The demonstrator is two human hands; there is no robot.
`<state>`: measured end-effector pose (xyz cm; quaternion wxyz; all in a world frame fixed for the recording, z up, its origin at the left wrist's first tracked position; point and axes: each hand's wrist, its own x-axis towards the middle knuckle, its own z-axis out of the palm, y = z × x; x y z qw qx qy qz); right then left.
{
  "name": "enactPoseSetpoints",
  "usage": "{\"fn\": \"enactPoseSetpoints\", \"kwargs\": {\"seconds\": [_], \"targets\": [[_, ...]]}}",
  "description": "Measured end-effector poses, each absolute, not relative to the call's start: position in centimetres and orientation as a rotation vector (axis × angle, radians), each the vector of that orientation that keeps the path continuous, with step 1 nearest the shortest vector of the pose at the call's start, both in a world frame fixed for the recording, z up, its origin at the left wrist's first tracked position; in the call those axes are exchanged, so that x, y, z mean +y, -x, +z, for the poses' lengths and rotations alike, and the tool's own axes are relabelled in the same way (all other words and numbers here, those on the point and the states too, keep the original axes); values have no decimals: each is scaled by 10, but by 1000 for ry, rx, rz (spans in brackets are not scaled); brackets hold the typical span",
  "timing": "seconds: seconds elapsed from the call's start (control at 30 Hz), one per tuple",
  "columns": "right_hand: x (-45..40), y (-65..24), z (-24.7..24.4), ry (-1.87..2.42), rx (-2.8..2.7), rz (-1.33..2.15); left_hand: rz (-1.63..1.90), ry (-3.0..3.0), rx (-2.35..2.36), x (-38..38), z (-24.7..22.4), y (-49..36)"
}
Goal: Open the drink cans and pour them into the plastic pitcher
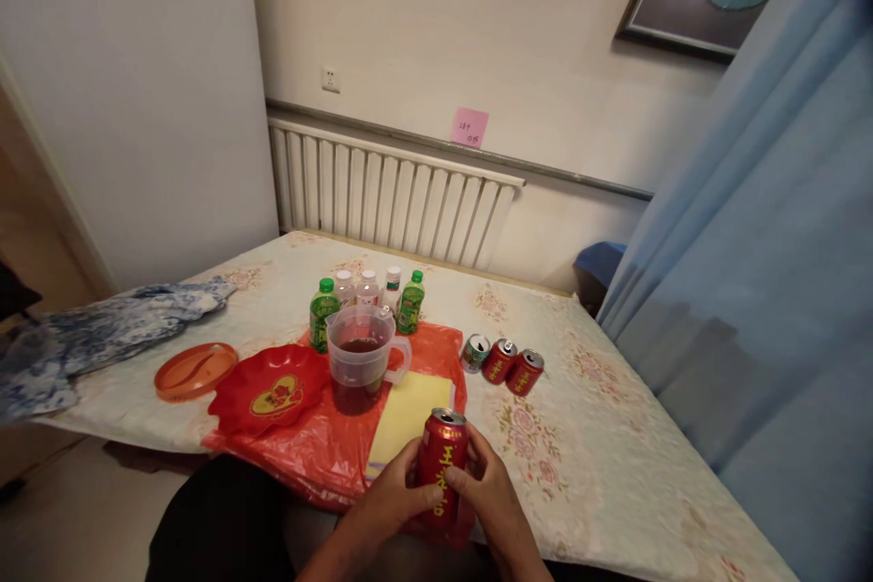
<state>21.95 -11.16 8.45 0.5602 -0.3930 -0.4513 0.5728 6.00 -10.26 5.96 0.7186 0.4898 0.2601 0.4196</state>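
An opened red drink can (436, 459) with yellow lettering stands upright between my hands near the table's front edge. My left hand (402, 491) wraps its left side, thumb across the front. From the right, my right hand (487, 486) closes around the same can, its thumb also on the front. Just beyond is a yellow cloth (413, 414) on a red plastic sheet (320, 464). Left of the cloth stands a clear plastic measuring jug (358, 364), partly filled with dark reddish-brown liquid.
A red scalloped plate (238, 396) and an orange lid (197, 371) lie to the left. Several bottles, including a green-capped bottle (410, 305), stand behind the jug. Two red cans (525, 373) and a green can (476, 353) are at right. A blue curtain (743, 291) hangs on the right.
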Motion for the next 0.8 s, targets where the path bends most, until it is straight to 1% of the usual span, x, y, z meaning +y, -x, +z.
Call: {"fn": "enactPoseSetpoints", "kwargs": {"seconds": [0.8], "targets": [[-110,-222,73,939,-1058,1357,922,-1042,554,-105,61,-60]]}}
